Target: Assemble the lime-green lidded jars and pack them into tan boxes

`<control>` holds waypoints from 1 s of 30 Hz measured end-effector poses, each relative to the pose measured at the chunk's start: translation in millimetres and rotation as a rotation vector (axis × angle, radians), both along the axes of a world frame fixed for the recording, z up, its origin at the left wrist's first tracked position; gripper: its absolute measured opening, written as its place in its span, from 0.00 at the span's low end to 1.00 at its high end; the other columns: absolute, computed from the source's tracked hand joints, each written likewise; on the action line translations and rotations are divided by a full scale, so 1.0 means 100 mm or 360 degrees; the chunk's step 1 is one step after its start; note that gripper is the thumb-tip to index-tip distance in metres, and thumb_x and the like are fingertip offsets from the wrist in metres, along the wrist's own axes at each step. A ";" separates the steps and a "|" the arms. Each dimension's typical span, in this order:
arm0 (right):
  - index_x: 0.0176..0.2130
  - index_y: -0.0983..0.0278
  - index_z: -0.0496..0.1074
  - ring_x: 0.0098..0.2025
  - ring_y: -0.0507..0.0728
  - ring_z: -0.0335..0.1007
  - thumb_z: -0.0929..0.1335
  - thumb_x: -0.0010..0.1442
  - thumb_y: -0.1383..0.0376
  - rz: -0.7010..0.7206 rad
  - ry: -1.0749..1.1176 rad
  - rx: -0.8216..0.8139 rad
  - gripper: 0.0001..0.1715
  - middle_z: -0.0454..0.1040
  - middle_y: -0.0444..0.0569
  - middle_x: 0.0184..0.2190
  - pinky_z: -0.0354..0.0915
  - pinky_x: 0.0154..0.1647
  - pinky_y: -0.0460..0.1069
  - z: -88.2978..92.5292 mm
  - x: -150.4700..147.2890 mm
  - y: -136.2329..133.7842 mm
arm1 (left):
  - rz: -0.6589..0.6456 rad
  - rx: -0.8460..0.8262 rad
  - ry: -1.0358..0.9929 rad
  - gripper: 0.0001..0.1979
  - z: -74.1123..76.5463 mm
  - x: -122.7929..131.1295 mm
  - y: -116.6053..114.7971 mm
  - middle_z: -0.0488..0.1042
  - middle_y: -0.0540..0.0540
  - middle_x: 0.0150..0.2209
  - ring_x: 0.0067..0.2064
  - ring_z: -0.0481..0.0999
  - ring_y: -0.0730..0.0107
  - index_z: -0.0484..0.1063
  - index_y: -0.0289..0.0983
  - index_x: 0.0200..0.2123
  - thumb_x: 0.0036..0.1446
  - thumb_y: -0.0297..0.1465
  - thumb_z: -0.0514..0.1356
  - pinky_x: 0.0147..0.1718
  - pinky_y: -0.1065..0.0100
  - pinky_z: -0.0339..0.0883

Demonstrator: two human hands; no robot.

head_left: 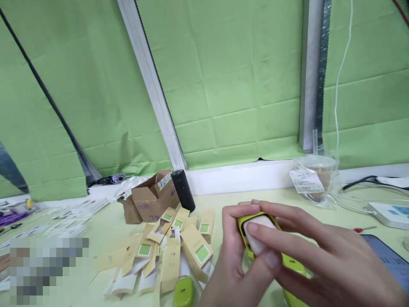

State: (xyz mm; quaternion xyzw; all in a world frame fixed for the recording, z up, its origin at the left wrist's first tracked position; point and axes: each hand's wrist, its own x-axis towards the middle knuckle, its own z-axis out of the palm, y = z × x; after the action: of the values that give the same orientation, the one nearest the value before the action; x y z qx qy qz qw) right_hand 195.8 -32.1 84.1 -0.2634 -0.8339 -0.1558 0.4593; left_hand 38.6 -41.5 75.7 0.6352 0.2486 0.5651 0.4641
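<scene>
In front of me, my left hand (234,256) is wrapped round a yellow-green rounded case (242,231), holding it tilted above the table. A smooth white rounded piece (255,244) sits inside its opening. My right hand (322,245) has its fingers closed on the white piece, one fingertip pressing on its face and the thumb at its lower edge. Beneath the right hand lies another yellow-green case (294,265), partly hidden. One more small yellow-green case (184,292) rests on the table to the left of my hands.
Several opened kraft boxes (169,260) lie heaped left of my hands. Behind them stand a cardboard carton (155,194) and a black cylinder (183,190). At right are a bagged cup (319,175), a phone (386,260), cables and a white device (391,214).
</scene>
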 end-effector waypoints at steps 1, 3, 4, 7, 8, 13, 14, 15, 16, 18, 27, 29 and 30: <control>0.54 0.54 0.63 0.36 0.56 0.78 0.64 0.54 0.72 0.0115 0.0077 -0.0098 0.28 0.71 0.50 0.52 0.75 0.29 0.46 0.02 0.01 0.01 | 0.0005 0.0013 -0.0014 0.22 0.01 0.00 0.00 0.65 0.45 0.45 0.44 0.69 0.62 0.58 0.42 0.45 0.50 0.42 0.62 0.43 0.62 0.64; 0.59 0.56 0.56 0.42 0.57 0.76 0.65 0.54 0.72 0.0304 0.0268 -0.0320 0.34 0.70 0.51 0.53 0.76 0.36 0.47 0.05 0.04 0.02 | 0.0030 0.0027 -0.0050 0.24 0.04 -0.01 -0.01 0.67 0.47 0.43 0.40 0.70 0.67 0.58 0.43 0.44 0.48 0.41 0.64 0.38 0.67 0.65; 0.59 0.56 0.54 0.43 0.57 0.76 0.65 0.54 0.72 0.0357 0.0342 -0.0411 0.35 0.70 0.51 0.53 0.76 0.37 0.47 0.05 0.05 0.03 | 0.0052 0.0017 -0.0061 0.24 0.06 -0.02 -0.01 0.67 0.47 0.43 0.38 0.70 0.68 0.57 0.44 0.44 0.47 0.40 0.65 0.36 0.68 0.65; 0.53 0.55 0.62 0.49 0.56 0.72 0.65 0.55 0.74 0.0400 0.0395 -0.0470 0.27 0.71 0.47 0.51 0.74 0.44 0.47 0.05 0.06 0.05 | 0.0138 -0.0032 -0.0036 0.22 0.09 -0.02 -0.02 0.67 0.47 0.44 0.36 0.70 0.71 0.57 0.44 0.44 0.50 0.38 0.64 0.33 0.71 0.64; 0.50 0.55 0.65 0.51 0.56 0.70 0.65 0.55 0.74 0.0399 0.0390 -0.0453 0.24 0.71 0.46 0.50 0.72 0.48 0.48 0.05 0.06 0.05 | 0.0171 -0.0021 -0.0019 0.21 0.09 -0.01 -0.01 0.67 0.47 0.45 0.37 0.70 0.71 0.57 0.44 0.44 0.50 0.37 0.64 0.34 0.71 0.64; 0.47 0.56 0.66 0.52 0.54 0.69 0.65 0.56 0.73 0.0434 0.0415 -0.0434 0.20 0.71 0.46 0.50 0.69 0.52 0.47 0.04 0.02 0.06 | 0.0389 0.0253 0.0095 0.18 0.05 0.03 -0.01 0.64 0.46 0.47 0.49 0.67 0.64 0.60 0.43 0.44 0.51 0.35 0.63 0.45 0.67 0.64; 0.48 0.56 0.65 0.52 0.54 0.69 0.65 0.56 0.73 0.0453 0.0413 -0.0437 0.20 0.72 0.46 0.50 0.69 0.52 0.47 0.04 0.02 0.06 | 0.0427 0.0304 0.0122 0.18 0.05 0.03 -0.01 0.64 0.47 0.46 0.49 0.67 0.65 0.60 0.44 0.44 0.51 0.35 0.63 0.45 0.67 0.64; 0.48 0.56 0.65 0.52 0.54 0.69 0.65 0.57 0.73 0.0469 0.0417 -0.0442 0.20 0.72 0.46 0.49 0.69 0.52 0.46 0.04 0.01 0.07 | 0.0456 0.0348 0.0143 0.18 0.04 0.03 -0.01 0.64 0.48 0.45 0.48 0.68 0.65 0.60 0.44 0.44 0.52 0.35 0.63 0.44 0.67 0.65; 0.48 0.56 0.65 0.52 0.54 0.69 0.65 0.57 0.73 0.0486 0.0425 -0.0450 0.20 0.72 0.46 0.49 0.68 0.52 0.46 0.03 0.01 0.07 | 0.0474 0.0390 0.0157 0.18 0.04 0.03 -0.01 0.64 0.48 0.44 0.47 0.69 0.66 0.60 0.45 0.44 0.52 0.34 0.63 0.43 0.68 0.65; 0.47 0.55 0.66 0.53 0.55 0.68 0.65 0.56 0.73 0.0518 0.0455 -0.0501 0.20 0.72 0.46 0.49 0.68 0.52 0.48 0.01 0.01 0.09 | 0.0483 0.0467 0.0187 0.18 0.04 0.01 0.01 0.64 0.48 0.43 0.45 0.70 0.68 0.59 0.45 0.45 0.53 0.32 0.62 0.42 0.69 0.66; 0.48 0.60 0.68 0.36 0.54 0.71 0.68 0.58 0.58 0.0624 0.0552 -0.1546 0.19 0.73 0.49 0.41 0.70 0.32 0.47 0.01 0.02 0.22 | 0.0422 0.0518 0.0669 0.32 -0.04 -0.02 0.13 0.54 0.46 0.53 0.51 0.65 0.62 0.55 0.50 0.54 0.48 0.31 0.66 0.48 0.60 0.65; 0.47 0.61 0.70 0.33 0.54 0.71 0.70 0.55 0.56 0.0610 0.0556 -0.1689 0.20 0.74 0.48 0.36 0.67 0.28 0.46 0.03 0.05 0.21 | 0.0521 0.0440 0.0605 0.41 -0.12 -0.03 0.08 0.50 0.44 0.56 0.46 0.69 0.66 0.45 0.50 0.57 0.46 0.33 0.67 0.43 0.60 0.68; 0.45 0.62 0.70 0.32 0.53 0.71 0.70 0.55 0.56 0.0619 0.0583 -0.1745 0.20 0.75 0.47 0.33 0.67 0.28 0.46 0.04 0.07 0.20 | 0.0607 0.0410 0.0605 0.43 -0.15 -0.04 0.03 0.49 0.43 0.56 0.44 0.69 0.67 0.43 0.49 0.56 0.44 0.33 0.68 0.41 0.61 0.69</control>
State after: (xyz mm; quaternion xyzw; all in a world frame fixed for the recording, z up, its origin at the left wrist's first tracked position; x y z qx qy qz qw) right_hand 202.9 -11.9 88.1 -0.3268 -0.7328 0.4310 0.4128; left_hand 34.4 -38.5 60.6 0.7251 0.3723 0.5398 0.2103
